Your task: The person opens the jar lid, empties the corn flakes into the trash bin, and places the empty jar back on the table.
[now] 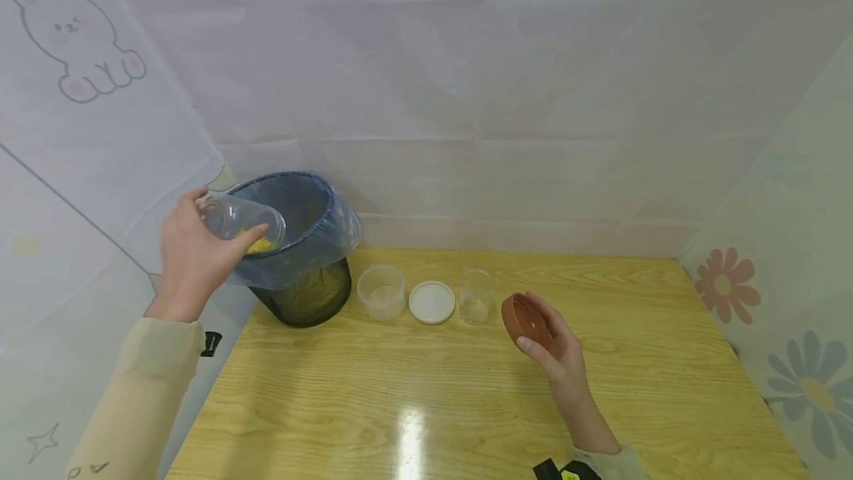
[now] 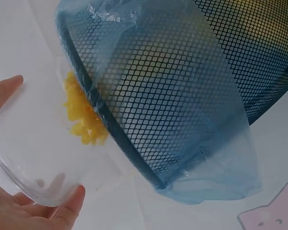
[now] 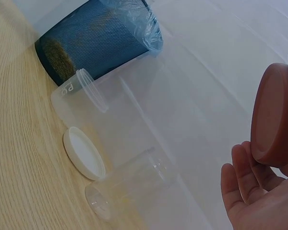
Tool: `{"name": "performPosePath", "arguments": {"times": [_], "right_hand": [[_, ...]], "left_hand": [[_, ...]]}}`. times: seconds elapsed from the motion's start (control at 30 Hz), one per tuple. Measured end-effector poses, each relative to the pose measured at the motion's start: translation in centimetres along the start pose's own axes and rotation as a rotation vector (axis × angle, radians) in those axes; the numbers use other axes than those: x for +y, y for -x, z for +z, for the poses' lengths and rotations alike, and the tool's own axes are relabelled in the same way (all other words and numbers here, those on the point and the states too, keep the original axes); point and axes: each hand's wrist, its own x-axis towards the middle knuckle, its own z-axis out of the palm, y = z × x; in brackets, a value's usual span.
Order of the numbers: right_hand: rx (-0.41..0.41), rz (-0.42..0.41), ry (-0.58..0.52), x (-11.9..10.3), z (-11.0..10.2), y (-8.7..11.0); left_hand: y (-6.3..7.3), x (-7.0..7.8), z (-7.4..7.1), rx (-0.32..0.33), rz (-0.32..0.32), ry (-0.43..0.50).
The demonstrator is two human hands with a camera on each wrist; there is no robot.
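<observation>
My left hand grips a clear jar that is tipped on its side over the near rim of the mesh bin. Yellow pieces lie inside the jar toward its mouth; whether any are dropping is hidden behind the bin wall in the left wrist view. A blue plastic liner covers the bin's rim and hangs down outside. Over the table at the right, my right hand holds a reddish-brown round lid by its edge, its hollow side facing up and left.
Along the back of the wooden table stand a translucent open tub, a white lid lying flat, and a clear upright jar. A sheet-covered wall rises directly behind them.
</observation>
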Motion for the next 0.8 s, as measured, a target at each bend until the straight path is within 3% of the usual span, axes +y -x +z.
{"name": "performPosePath", "arguments": {"times": [0.13,0.5,0.67,0.8], "right_hand": [[-0.001,-0.002,0.002,-0.1,0.0,-0.1],[0.006,0.009,0.013,-0.1,0.1,0.0],[0.017,0.030,0.024,0.0,0.1,0.1],[0.014,0.029,0.020,0.0,0.0,0.2]], "left_hand": [[0.0,0.1,0.3,0.034,0.006,0.010],[-0.5,-0.5,0.9,0.107,0.129,0.022],[-1.0,-0.7,1.0,0.104,0.177,0.012],[-1.5,-0.7,1.2,0.055,0.178,-0.023]]}}
